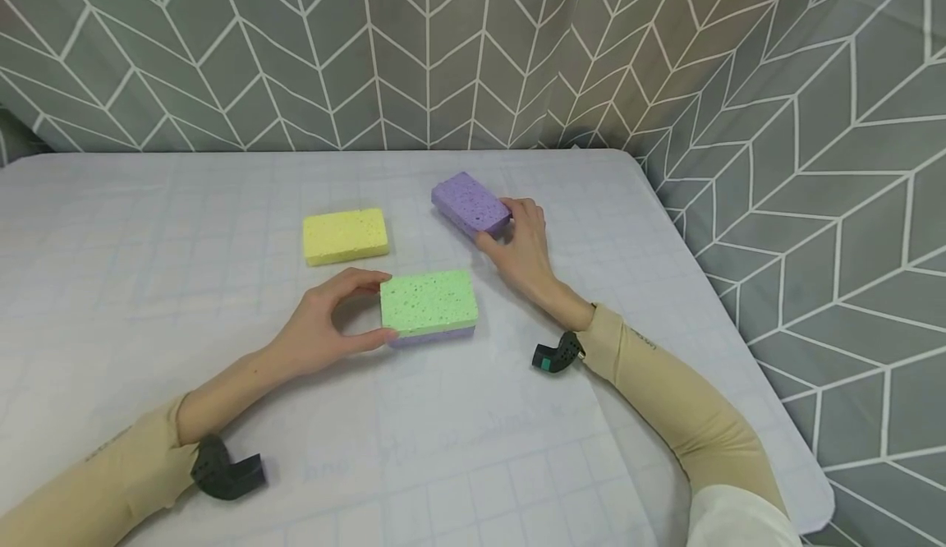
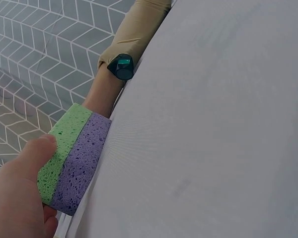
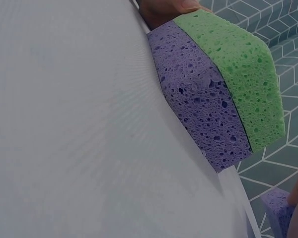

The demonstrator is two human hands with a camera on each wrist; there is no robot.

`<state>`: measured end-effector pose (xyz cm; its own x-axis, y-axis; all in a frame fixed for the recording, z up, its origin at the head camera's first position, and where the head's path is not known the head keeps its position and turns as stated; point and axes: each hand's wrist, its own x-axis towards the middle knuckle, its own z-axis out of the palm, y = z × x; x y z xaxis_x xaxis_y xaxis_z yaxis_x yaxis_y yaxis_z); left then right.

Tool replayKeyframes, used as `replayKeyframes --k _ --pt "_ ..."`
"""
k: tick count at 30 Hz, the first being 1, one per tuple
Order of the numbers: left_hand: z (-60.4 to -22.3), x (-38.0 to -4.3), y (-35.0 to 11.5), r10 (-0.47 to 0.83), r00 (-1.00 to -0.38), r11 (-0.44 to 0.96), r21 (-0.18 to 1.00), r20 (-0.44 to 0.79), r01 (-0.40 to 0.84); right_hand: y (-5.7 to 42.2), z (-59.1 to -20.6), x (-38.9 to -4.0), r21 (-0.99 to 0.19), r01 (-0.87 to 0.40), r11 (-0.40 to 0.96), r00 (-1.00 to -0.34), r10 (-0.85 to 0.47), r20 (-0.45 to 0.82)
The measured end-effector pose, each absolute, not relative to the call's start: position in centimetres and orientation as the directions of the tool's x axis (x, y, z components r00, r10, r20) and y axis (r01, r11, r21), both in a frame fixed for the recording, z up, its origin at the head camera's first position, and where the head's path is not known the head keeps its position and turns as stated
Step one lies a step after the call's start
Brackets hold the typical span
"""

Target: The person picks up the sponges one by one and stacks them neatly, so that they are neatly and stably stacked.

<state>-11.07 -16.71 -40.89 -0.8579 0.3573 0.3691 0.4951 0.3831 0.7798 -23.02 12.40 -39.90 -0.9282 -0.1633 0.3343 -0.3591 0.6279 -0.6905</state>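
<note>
A green sponge [image 1: 429, 301] lies flat on top of a purple sponge [image 1: 432, 337], forming a two-layer stack on the table. My left hand [image 1: 325, 317] grips the green sponge at its left end, thumb at the near corner and forefinger at the far one. In the right wrist view the green layer [image 3: 253, 79] and the purple layer [image 3: 198, 94] sit closely face to face. Farther back on the right, my right hand [image 1: 525, 247] holds a second purple sponge [image 1: 471, 204] by its right end, between thumb and fingers.
A yellow sponge [image 1: 345, 236] lies behind the stack, a little to the left. White sheeting with a faint grid covers the table [image 1: 185, 227], whose right edge slants down toward me. A patterned grey curtain [image 1: 296, 54] hangs behind and along the right side.
</note>
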Motion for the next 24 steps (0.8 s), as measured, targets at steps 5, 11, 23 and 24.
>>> replayKeyframes --k 5,11,23,24 --pt "-40.76 -11.02 -16.69 0.356 -0.861 0.387 0.782 0.363 0.489 12.44 -39.97 -23.01 -0.691 -0.371 0.620 -0.924 -0.168 0.345" --pt "-40.65 -11.01 -16.69 0.355 -0.861 0.385 0.783 0.364 0.489 12.48 -40.03 -23.06 -0.685 -0.384 0.620 -0.919 -0.183 0.350" --pt "-40.58 -11.04 -16.68 0.359 -0.858 0.386 0.778 0.368 0.495 12.58 -40.04 -23.02 -0.667 -0.442 0.600 -0.893 -0.224 0.391" --pt "-40.59 -11.04 -16.67 0.359 -0.858 0.386 0.779 0.367 0.495 12.60 -40.06 -23.03 -0.664 -0.448 0.599 -0.890 -0.228 0.395"
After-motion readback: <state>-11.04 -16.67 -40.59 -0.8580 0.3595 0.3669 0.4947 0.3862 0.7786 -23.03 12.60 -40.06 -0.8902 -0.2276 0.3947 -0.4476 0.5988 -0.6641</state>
